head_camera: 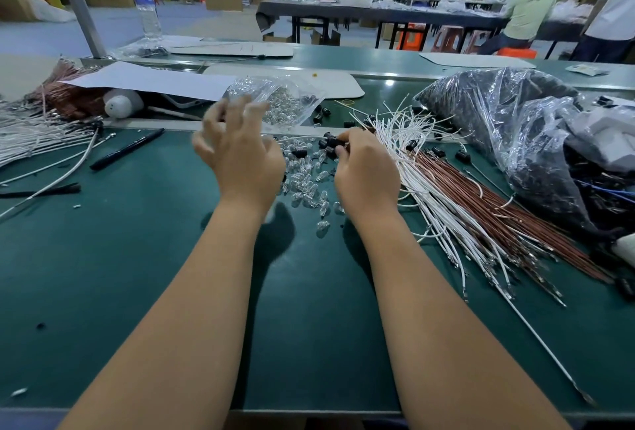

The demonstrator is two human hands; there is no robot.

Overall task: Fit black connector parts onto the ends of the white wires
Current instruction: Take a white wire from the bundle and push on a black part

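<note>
- Green matting covers the tabletop [137,258], and both bare forearms reach over its near edge toward the middle.
- Right hand [366,172] pinches a cluster of black connector parts [331,144] between its curled fingers, with one white wire [302,137] running leftward out of the cluster.
- Left hand [240,151] hangs above the tabletop with fingers spread and loosely bent, holding nothing; it is blurred.
- A fanned bundle of white wires [443,196] lies just right of the right hand, stretching toward the near right corner, beside a bundle of brown wires [498,209].
- Small clear glass bulbs [305,182] are scattered between the two hands, and a clear bag of bulbs [278,100] sits beyond them, toward the far edge.
- Loose black connectors [462,156] dot the tabletop around the far ends of the wires.
- A large crinkled plastic bag of dark parts [498,120] fills the right edge.
- A black pen [127,149] lies left of the left hand, with more white wires [31,134] at the left edge.
- A water bottle [146,3] stands at the far left, near a grey post.
</note>
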